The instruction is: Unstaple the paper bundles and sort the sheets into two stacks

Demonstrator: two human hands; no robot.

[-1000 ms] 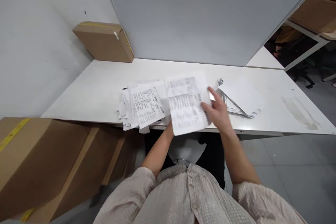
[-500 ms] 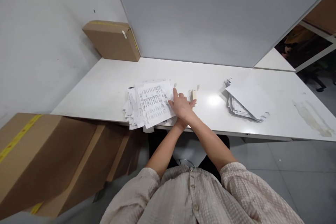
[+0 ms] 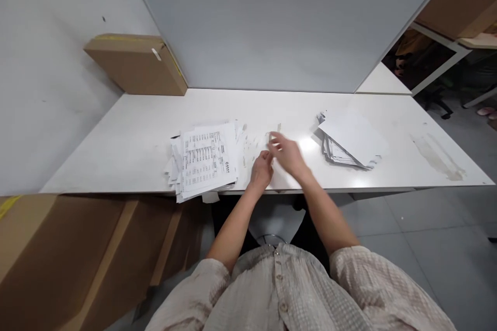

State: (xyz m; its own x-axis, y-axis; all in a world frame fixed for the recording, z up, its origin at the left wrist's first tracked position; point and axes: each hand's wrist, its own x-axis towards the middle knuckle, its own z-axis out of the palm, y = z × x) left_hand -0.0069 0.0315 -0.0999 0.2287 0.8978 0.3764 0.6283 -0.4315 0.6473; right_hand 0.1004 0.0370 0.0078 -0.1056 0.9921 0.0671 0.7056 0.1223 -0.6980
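Just above the front of the white table (image 3: 135, 139), my left hand (image 3: 262, 169) is closed, its fingers curled together. Whatever sits in it is hidden; the small cream-coloured block seen earlier beside my hands no longer shows. Close by on the right, and a little farther back, my right hand (image 3: 289, 155) has bent fingers smeared by motion. Its fingertips are near the left hand's thumb side. To the left lies a loose stack of printed paper sheets (image 3: 209, 158), untouched by either hand. A second paper stack (image 3: 349, 139), topped with a blank sheet, lies to the right.
A closed cardboard box (image 3: 135, 64) stands at the table's back left against a grey panel (image 3: 252, 26). Larger cardboard boxes (image 3: 77, 248) fill the floor at lower left. Dried stains (image 3: 438, 158) mark the table's right side. Shelving with boxes (image 3: 454, 10) is at far right.
My hands have uncrossed; the right has moved off the printed stack to the right side of the left. The cream block has gone from view. The camera has shifted a little right.
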